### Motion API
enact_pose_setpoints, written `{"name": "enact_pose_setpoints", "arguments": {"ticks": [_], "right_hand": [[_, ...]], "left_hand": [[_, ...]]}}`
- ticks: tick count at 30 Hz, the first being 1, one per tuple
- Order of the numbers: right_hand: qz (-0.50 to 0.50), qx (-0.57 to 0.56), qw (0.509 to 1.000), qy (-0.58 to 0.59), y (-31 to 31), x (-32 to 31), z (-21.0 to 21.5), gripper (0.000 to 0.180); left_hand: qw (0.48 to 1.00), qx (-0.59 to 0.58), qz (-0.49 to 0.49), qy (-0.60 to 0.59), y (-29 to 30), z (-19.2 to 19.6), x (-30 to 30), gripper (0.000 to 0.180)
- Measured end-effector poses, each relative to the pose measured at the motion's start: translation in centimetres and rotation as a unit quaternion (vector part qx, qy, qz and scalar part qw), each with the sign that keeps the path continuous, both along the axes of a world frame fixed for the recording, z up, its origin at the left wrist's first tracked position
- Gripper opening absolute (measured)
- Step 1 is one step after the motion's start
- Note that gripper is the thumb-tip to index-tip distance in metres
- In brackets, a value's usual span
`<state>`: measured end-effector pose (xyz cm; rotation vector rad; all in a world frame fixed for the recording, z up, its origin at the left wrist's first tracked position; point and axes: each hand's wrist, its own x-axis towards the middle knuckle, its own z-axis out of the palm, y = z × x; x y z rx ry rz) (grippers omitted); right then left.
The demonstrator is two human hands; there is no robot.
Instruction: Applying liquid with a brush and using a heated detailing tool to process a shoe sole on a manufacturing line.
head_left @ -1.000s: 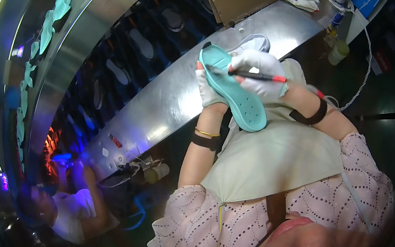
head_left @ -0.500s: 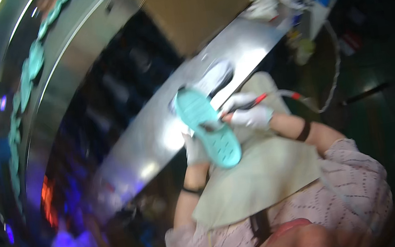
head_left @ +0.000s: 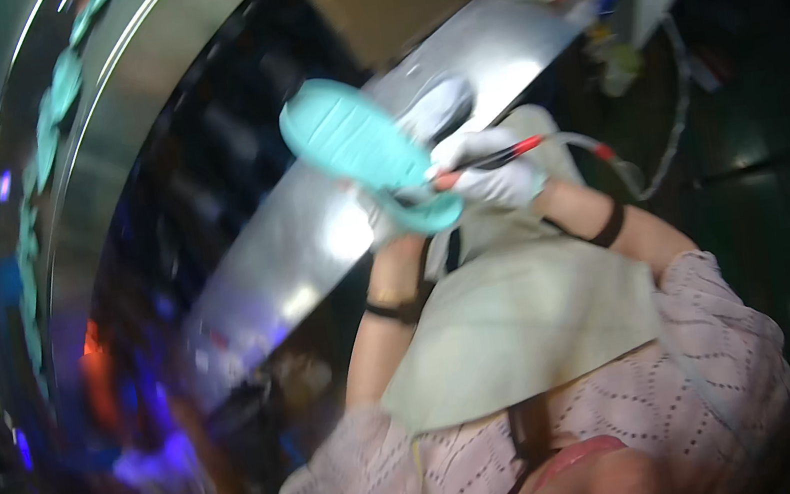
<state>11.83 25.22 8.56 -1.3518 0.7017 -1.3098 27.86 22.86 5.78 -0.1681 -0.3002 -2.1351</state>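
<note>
The fingers of the left hand (head_left: 379, 217), in a white glove, wrap from below around the lower end of a flat teal rubber shoe sole with a ridged tread (head_left: 363, 150); most of that hand is hidden behind the sole, so only the gloved edge by the wrist shows. The sole is held up in the air above the person's lap, tread facing the camera, its long axis running from upper left to lower right, in front of the long shiny metal workbench (head_left: 313, 238) that crosses the view diagonally.

Just right of the sole, the right hand (head_left: 495, 167), also in a white glove, has its fingers pinched closed on a slim pen-like tool with a black body and red end (head_left: 494, 158). The tool lies nearly level, and its tip meets the sole's lower right edge. A thin pale hose (head_left: 605, 157) leads off the tool's red end and curves away to the right.

Below both hands, a pale cream apron (head_left: 517, 321) covers the lap. A black band (head_left: 606, 225) circles the right forearm. The picture is motion-blurred, so finer detail cannot be told.
</note>
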Motion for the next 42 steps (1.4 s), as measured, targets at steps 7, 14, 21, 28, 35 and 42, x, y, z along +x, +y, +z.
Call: {"name": "enact_pose_setpoints", "arguments": {"ticks": [7,14,21,28,35,42], "right_hand": [[0.007,0.167,0.985,-0.043,-0.1,0.2,3.3,0.006],[0.111,0.145,0.983,0.019,0.7,0.8,3.1,0.005],[0.008,-0.004,1.0,0.018,-0.7,0.3,3.5,0.008],[0.252,0.074,0.955,0.138,-1.5,-1.8,3.9,0.011],[0.159,-0.113,0.969,0.152,-1.8,-1.0,4.5,0.015],[0.244,-0.073,0.951,0.176,-2.3,-1.6,4.3,0.013]], "left_hand": [[0.97,0.103,0.177,-0.132,-0.8,3.2,0.3,0.088],[0.987,0.061,0.122,-0.086,-1.2,2.7,1.5,0.096],[0.941,0.011,0.173,-0.289,-0.7,5.0,1.7,0.099],[0.925,-0.161,0.039,-0.343,-2.7,5.1,3.3,0.101],[0.897,-0.091,0.011,-0.433,-3.4,4.3,4.4,0.088],[0.853,-0.047,-0.012,-0.52,-3.9,4.7,4.9,0.068]]}}
